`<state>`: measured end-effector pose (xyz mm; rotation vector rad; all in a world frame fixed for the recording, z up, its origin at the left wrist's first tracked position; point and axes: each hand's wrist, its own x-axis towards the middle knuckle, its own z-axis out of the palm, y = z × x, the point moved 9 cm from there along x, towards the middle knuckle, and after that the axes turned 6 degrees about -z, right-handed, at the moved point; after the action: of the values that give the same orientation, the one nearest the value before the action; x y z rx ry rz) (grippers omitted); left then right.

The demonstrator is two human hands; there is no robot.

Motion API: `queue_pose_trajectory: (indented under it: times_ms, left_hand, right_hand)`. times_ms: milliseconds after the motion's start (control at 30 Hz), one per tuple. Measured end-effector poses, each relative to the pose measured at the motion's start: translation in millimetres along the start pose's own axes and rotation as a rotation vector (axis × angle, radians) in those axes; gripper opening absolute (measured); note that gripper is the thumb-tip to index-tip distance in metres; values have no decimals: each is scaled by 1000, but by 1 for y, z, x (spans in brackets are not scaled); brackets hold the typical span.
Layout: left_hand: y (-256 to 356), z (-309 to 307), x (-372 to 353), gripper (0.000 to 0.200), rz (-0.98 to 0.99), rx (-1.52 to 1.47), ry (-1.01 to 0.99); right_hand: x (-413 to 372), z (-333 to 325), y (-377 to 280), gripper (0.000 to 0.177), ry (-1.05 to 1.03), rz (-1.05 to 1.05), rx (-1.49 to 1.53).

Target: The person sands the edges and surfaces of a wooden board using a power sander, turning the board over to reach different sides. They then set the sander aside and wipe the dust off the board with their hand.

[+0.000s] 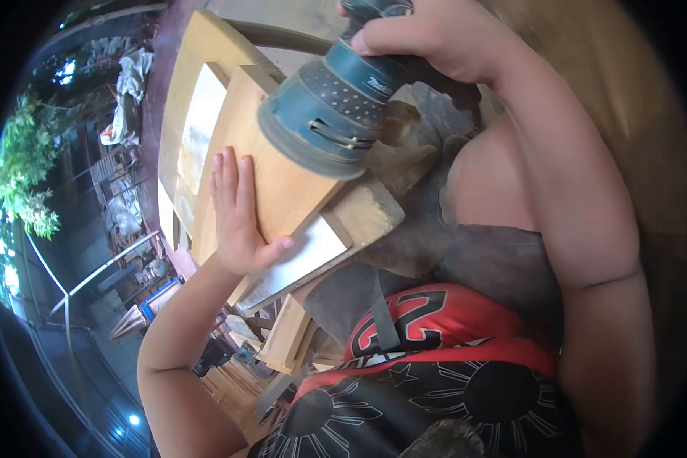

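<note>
My right hand (427, 38) is wrapped round the top of a teal electric sander (324, 111). The sander's round pad rests on the face of a light wooden board (294, 195), over its right part. My left hand (240, 210) lies flat on the same board, left of the sander, fingers stretched out and thumb apart. Under the board are white-faced pieces (301, 256) and a wooden block (362, 210). The sander hides part of the board, and its underside cannot be seen.
A yellowish work surface (198, 46) curves behind the board. Wooden pieces (286, 336) lie below, near my body. At the left are a metal frame (67, 294), a blue-edged object (160, 298), hanging pale cloth or plastic (130, 84) and green leaves (27, 160).
</note>
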<state>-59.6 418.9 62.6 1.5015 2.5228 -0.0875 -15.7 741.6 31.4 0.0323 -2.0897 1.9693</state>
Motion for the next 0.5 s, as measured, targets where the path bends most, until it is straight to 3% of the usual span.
queue_pose_trajectory:
  times_ms: [167, 267, 300, 400, 500]
  left_hand:
    - [-2, 0, -1, 126, -35, 11, -14]
    - [-3, 0, -1, 127, -42, 17, -24]
    - [-3, -1, 0, 127, -38, 17, -22]
    - [-1, -1, 0, 126, -26, 7, -13]
    - [-1, 0, 0, 125, -7, -15, 5]
  right_hand:
    - [40, 5, 10, 43, 37, -85, -155]
    - [78, 13, 3, 33, -115, -140, -101]
    - [92, 16, 11, 26, -12, -166, -47]
    - [123, 21, 18, 23, -46, -138, -20]
    - [137, 23, 16, 21, -28, -277, -2]
